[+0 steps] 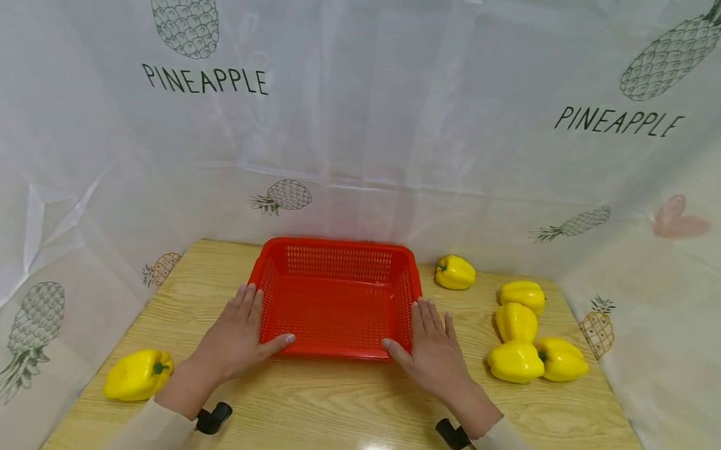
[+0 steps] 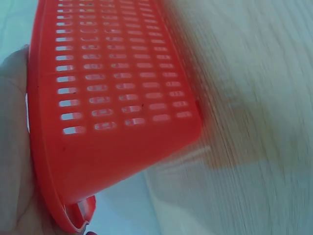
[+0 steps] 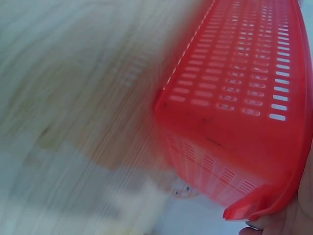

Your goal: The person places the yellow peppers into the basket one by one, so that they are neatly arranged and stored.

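At far left on the counter (image 1: 329, 404), a yellow pepper (image 1: 138, 375) lies on its side near the left wrist, its green stem facing right. The left hand (image 1: 236, 335) is open, its straight fingers laid along the outer left side of the red basket (image 1: 330, 306) and its thumb over the near rim. The basket stands upright in the middle, between both hands. The right hand (image 1: 435, 347) mirrors this at the other side, fingers straight, thumb on the near rim. Beyond it, a single pepper (image 1: 455, 272) lies near the basket's far right corner; farther right, four yellow peppers (image 1: 521, 327) sit clustered.
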Demonstrator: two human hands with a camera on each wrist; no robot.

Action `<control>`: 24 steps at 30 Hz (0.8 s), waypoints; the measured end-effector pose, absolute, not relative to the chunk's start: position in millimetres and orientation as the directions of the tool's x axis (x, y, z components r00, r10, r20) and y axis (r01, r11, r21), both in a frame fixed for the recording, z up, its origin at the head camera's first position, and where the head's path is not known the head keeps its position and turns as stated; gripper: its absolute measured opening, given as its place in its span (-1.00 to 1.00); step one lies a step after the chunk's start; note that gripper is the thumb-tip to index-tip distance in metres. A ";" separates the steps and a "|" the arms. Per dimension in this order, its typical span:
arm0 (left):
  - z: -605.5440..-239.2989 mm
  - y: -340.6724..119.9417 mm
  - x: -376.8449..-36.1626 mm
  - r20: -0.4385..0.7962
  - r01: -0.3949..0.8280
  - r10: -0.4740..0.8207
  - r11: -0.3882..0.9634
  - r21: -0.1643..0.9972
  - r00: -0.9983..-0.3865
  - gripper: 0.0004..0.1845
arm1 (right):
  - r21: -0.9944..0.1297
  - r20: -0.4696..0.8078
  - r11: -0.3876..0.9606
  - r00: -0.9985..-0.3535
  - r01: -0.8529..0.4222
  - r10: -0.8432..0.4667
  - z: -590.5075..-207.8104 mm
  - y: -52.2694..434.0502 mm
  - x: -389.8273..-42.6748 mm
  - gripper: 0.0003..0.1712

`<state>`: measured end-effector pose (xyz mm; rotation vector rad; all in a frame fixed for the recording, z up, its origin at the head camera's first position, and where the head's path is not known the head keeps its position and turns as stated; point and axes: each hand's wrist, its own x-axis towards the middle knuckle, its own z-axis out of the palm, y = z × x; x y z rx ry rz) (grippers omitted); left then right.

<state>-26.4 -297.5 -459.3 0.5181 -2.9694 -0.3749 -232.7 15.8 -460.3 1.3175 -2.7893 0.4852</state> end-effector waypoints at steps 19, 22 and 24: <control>-451.8 -242.9 -25.4 0.037 -0.247 -0.262 0.941 0.232 -0.964 0.40 | -0.233 0.168 0.640 -0.678 -0.732 -0.715 -462.1 86.8 -225.6 0.11; -451.3 -249.5 -22.4 0.028 -0.253 -0.267 0.936 0.243 -0.963 0.41 | -0.228 0.178 0.634 -0.672 -0.739 -0.719 -463.2 88.9 -225.3 0.10; -451.1 -256.6 -21.4 0.022 -0.246 -0.259 0.937 0.248 -0.966 0.40 | -0.228 0.181 0.631 -0.669 -0.742 -0.721 -463.5 89.2 -225.6 0.10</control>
